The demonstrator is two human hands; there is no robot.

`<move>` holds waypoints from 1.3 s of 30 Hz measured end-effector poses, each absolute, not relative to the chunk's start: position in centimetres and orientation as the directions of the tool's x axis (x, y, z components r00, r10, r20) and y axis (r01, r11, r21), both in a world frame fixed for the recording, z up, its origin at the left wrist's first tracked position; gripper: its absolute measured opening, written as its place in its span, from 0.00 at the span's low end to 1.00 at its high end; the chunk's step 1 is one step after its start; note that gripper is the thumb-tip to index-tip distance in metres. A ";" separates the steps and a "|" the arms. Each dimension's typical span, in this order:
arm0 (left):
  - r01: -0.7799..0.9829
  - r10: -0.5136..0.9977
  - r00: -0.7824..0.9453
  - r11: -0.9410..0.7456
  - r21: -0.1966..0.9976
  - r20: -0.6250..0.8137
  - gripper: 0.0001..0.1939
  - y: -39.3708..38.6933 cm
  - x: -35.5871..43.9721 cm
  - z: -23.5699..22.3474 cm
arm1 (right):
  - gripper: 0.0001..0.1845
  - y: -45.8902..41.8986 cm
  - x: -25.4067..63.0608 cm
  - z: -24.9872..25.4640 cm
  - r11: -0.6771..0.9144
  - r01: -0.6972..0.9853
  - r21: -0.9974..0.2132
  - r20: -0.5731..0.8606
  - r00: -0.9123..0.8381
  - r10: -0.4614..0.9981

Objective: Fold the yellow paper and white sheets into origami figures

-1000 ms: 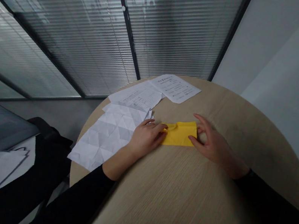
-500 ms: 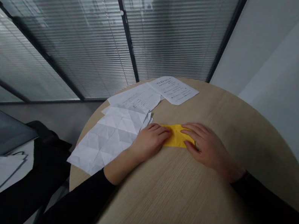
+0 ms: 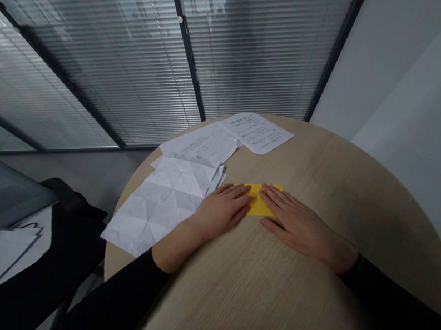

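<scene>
A folded piece of yellow paper (image 3: pixel 255 202) lies flat on the round wooden table (image 3: pixel 267 291), its two ends covered by my hands. My left hand (image 3: pixel 222 206) rests on its left end, palm down with the fingers stretched out. Over the right end lies my right hand (image 3: pixel 294 220), flat, fingers extended and the thumb apart near the paper's lower edge. Just left of my left hand spreads a white sheet (image 3: pixel 159 200) creased in a triangle pattern, partly over other papers.
Printed sheets (image 3: pixel 257 132) lie near the table's far edge. Beyond it stand glass panels with blinds (image 3: pixel 258 42) and a pale wall (image 3: pixel 416 107). At lower left, more white papers (image 3: pixel 2 258) rest beside a dark chair-like shape (image 3: pixel 66 201).
My right hand has flattened over the yellow paper, its fingers straightening and its thumb coming off the paper's right end. The left hand stays almost in place, pressing on the left end.
</scene>
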State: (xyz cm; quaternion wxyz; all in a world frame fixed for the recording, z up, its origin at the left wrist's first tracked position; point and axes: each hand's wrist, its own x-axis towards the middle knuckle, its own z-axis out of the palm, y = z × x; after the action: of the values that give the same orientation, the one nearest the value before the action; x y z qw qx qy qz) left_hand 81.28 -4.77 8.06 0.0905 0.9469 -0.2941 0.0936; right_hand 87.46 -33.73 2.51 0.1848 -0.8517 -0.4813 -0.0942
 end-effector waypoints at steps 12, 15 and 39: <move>-0.551 -0.532 0.833 -0.826 0.122 0.153 0.19 -4.6 81.2 8.3 | 0.36 -34.7 89.1 3.6 -0.523 0.816 -0.244 0.351 0.577 0.737; -0.550 -0.533 0.832 -0.827 0.116 0.153 0.19 -4.6 81.1 8.6 | 0.35 -34.7 89.2 3.8 -0.519 0.817 -0.251 0.354 0.576 0.736; -0.641 -0.610 0.760 -0.761 0.100 0.224 0.19 -4.4 81.4 8.7 | 0.27 -34.5 88.7 4.9 -0.532 0.801 -0.273 0.385 0.598 0.703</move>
State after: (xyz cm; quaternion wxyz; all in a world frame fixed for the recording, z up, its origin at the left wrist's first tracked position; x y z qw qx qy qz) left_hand 81.42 -4.38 8.68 0.0855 0.9342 -0.3347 0.0894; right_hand 88.66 -34.47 4.91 0.2144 -0.8677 -0.4334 -0.1148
